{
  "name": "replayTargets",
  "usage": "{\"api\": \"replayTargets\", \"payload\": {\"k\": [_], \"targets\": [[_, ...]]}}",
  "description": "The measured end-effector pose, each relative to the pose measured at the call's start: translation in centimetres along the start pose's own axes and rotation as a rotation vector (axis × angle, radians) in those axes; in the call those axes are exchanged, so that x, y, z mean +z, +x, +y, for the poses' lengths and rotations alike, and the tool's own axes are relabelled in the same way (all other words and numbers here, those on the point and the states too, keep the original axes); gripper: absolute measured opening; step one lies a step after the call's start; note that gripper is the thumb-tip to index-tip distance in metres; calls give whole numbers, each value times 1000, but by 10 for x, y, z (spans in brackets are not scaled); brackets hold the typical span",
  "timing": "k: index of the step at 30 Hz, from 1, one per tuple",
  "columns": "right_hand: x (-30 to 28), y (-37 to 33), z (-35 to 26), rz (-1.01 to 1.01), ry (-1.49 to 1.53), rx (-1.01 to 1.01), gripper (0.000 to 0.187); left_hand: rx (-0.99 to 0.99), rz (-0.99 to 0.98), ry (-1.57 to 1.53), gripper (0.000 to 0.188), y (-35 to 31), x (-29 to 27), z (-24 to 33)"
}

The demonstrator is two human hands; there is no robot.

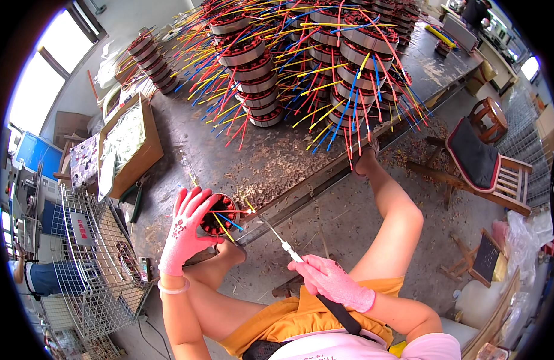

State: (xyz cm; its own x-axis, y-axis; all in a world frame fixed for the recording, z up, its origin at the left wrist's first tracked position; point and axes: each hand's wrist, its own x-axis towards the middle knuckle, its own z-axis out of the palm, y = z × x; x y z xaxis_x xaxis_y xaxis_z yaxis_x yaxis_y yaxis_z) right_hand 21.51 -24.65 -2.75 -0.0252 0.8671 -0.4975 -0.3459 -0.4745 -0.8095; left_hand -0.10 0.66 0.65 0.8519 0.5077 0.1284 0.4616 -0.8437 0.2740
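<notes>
A wire-wound motor stator [212, 224] with a red-and-black inside sits at the near edge of the workbench, with red, blue and yellow leads sticking out. My left hand [185, 234], in a pink glove, steadies it from the left, fingers along the far side and thumb along the near side. In my right hand [334, 281], also pink-gloved, is a slim tool [292, 252] with a thin metal shaft and white collar. Its shaft points up and left toward the stator's red lead; whether it touches cannot be made out. The fingers wrap round its handle.
Tall stacks of stators [253, 81] with coloured leads stand on the dark workbench [187, 132]. At left are a cardboard box [146, 135] of pale pieces, dark-handled pliers [136, 201] and a wire basket [88, 276]. A wooden chair [478, 162] stands right; scraps litter bench and floor.
</notes>
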Motion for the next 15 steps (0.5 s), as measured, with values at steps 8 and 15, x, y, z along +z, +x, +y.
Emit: {"api": "replayTargets", "payload": {"k": [8, 15], "targets": [[0, 1, 2, 5, -15, -5, 33, -5, -1, 2, 92, 0, 1, -1], [-1, 3, 5, 12, -24, -26, 32, -5, -11, -2, 92, 0, -1, 0]]}}
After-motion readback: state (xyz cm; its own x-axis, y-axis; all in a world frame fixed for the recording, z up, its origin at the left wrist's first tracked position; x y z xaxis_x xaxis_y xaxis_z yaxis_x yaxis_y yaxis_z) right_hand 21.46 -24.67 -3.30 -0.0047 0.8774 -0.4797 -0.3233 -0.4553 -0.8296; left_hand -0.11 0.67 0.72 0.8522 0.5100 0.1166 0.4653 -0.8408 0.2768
